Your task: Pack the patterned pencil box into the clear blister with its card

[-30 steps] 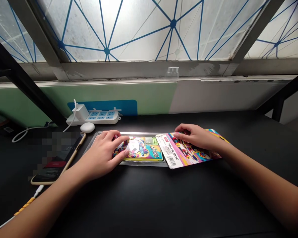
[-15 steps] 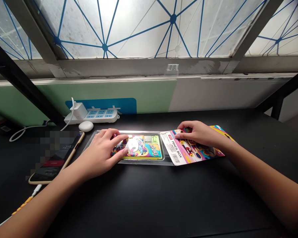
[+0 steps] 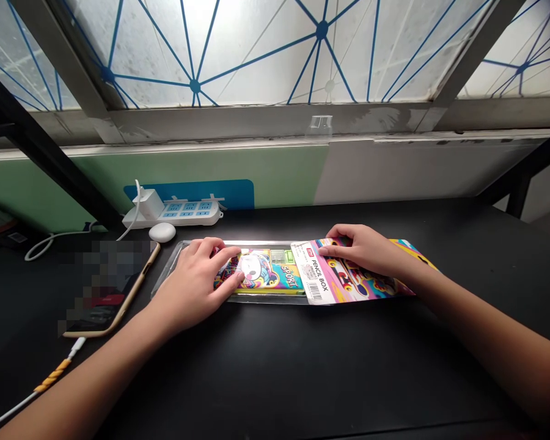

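A colourful pencil box (image 3: pixel 275 275) lies in a clear plastic blister tray (image 3: pixel 174 263) on the black desk. My left hand (image 3: pixel 195 284) rests palm down on the box's left end, fingers spread and pressing. A printed card sleeve marked "PENCIL BOX" (image 3: pixel 334 281) overlaps the tray's right end. My right hand (image 3: pixel 364 250) lies on that card, with thumb and fingers pinching its upper left edge.
A phone (image 3: pixel 112 293) with a charging cable (image 3: pixel 50 379) lies to the left. Behind it are a white power strip (image 3: pixel 183 212) with a plug and a small white round case (image 3: pixel 162 232). The wall and window frame stand behind the black desk (image 3: pixel 279 366).
The card sleeve has slid left over the tray's right end after moving a little right half a second ago. My left hand stays on the box.
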The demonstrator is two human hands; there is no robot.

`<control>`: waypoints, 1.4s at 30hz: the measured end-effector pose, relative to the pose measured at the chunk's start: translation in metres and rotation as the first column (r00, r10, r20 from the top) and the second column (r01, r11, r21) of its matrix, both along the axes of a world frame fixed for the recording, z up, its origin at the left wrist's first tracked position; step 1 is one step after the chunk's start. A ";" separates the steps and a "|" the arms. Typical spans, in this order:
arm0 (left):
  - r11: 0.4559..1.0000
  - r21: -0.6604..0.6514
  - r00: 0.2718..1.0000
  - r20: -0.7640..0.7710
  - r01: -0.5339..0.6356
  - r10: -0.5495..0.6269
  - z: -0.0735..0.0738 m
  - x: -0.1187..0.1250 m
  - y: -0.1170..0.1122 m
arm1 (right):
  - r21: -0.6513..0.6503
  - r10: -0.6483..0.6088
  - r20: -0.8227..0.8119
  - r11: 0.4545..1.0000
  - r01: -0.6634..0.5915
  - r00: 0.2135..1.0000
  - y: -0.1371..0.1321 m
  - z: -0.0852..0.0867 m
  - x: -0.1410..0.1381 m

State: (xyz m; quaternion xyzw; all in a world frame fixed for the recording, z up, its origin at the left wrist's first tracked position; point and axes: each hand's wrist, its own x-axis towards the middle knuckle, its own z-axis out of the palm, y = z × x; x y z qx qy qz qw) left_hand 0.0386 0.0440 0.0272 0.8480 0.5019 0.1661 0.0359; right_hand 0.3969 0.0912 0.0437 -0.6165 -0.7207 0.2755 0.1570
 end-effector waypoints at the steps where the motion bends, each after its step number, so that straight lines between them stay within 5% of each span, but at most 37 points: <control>1: 1.000 -0.005 1.000 0.005 -0.006 0.006 0.000 0.002 -0.002 | -0.003 -0.005 -0.006 1.000 0.005 1.000 -0.001 -0.001 -0.002; 7: 0.997 -0.075 0.993 0.119 0.000 0.009 0.003 0.018 -0.017 | -0.023 0.024 -0.043 0.999 -0.025 0.999 -0.010 -0.006 -0.019; 12: 0.984 -0.174 0.907 0.420 0.046 0.032 0.014 0.027 -0.029 | -0.005 0.112 0.013 0.994 -0.112 0.994 -0.019 -0.006 -0.032; 18: 0.980 -0.199 0.527 0.832 -0.004 0.171 0.019 0.008 -0.014 | -0.023 0.127 0.053 0.992 -0.126 0.991 -0.016 -0.002 -0.022; 21: 0.981 -0.170 0.425 0.885 -0.091 0.193 0.009 -0.004 0.004 | -0.040 0.135 0.054 0.990 -0.133 0.989 -0.011 -0.001 -0.014; 26: 0.965 -0.254 0.224 0.939 -0.062 0.261 -0.009 -0.002 0.017 | -0.129 0.187 0.021 0.975 -0.183 0.982 -0.006 0.005 0.000; 33: 0.978 -0.192 0.335 0.919 -0.078 0.207 -0.011 0.018 0.002 | -0.097 0.209 0.018 0.974 -0.206 0.978 -0.003 0.004 0.003; 37: 0.978 -0.196 0.289 0.935 -0.067 0.207 -0.012 0.019 0.001 | -0.041 0.216 0.081 0.976 -0.214 0.973 -0.004 0.005 -0.020; 42: 0.977 -0.210 0.227 0.950 -0.033 0.212 -0.013 0.018 0.002 | -0.044 0.326 0.239 0.945 -0.326 0.915 -0.005 0.020 -0.080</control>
